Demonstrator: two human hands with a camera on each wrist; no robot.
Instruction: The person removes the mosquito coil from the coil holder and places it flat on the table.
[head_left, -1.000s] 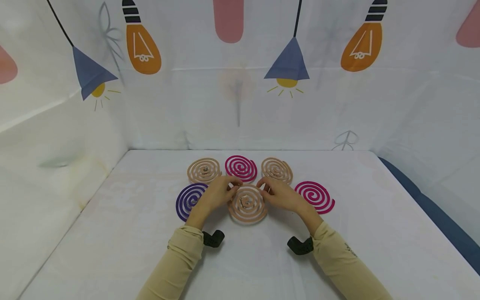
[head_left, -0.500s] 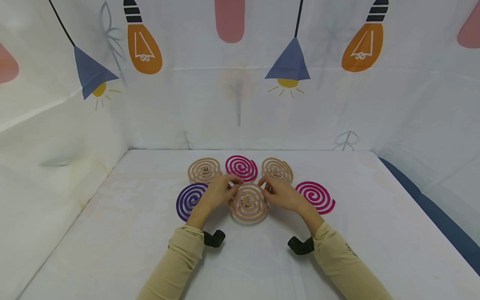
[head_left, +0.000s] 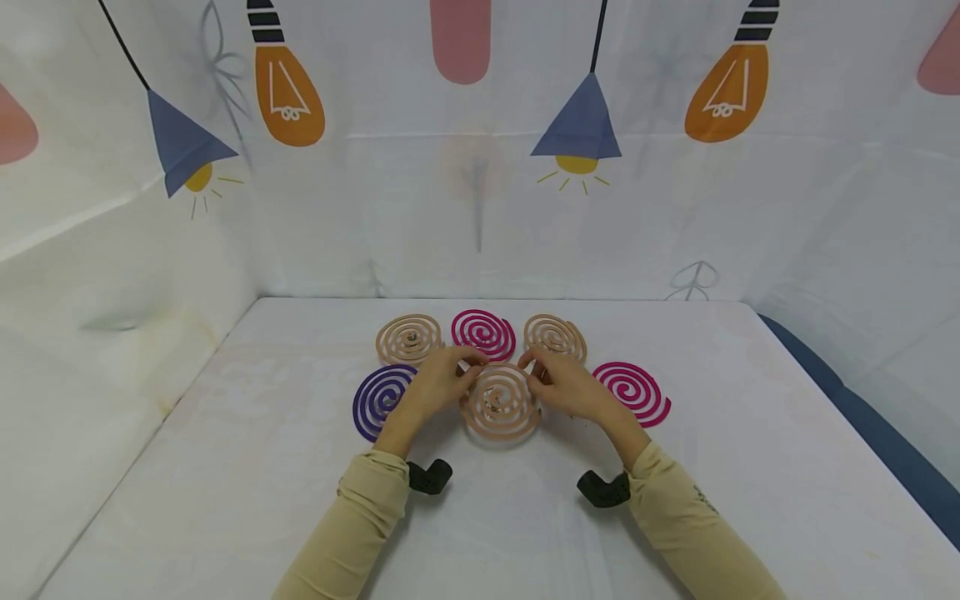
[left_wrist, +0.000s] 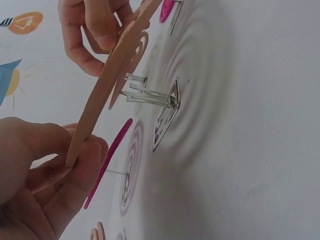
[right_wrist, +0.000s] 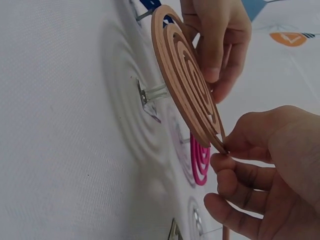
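Observation:
A tan mosquito coil (head_left: 501, 436) is held between my two hands at the middle of the table. My left hand (head_left: 435, 383) pinches its far left edge between thumb and fingers, and my right hand (head_left: 566, 387) pinches its far right edge. In the left wrist view the coil (left_wrist: 95, 107) is raised and tilted above a metal stand (left_wrist: 172, 102) on the white surface. The stand's upright prongs point at the coil's middle; whether they touch it I cannot tell. The right wrist view has the same coil (right_wrist: 172, 92) over the stand (right_wrist: 145, 97).
Around the held coil lie a purple coil (head_left: 358, 408) at left, a pink coil (head_left: 665, 408) at right, and a back row with a tan coil (head_left: 380, 343), a pink coil (head_left: 482, 334) and another tan coil (head_left: 581, 346). A patterned white cloth (head_left: 420, 217) hangs behind the table.
The held coil has risen slightly and shifted a little away and to the right, both hands moving with it. The other coils stay where they were.

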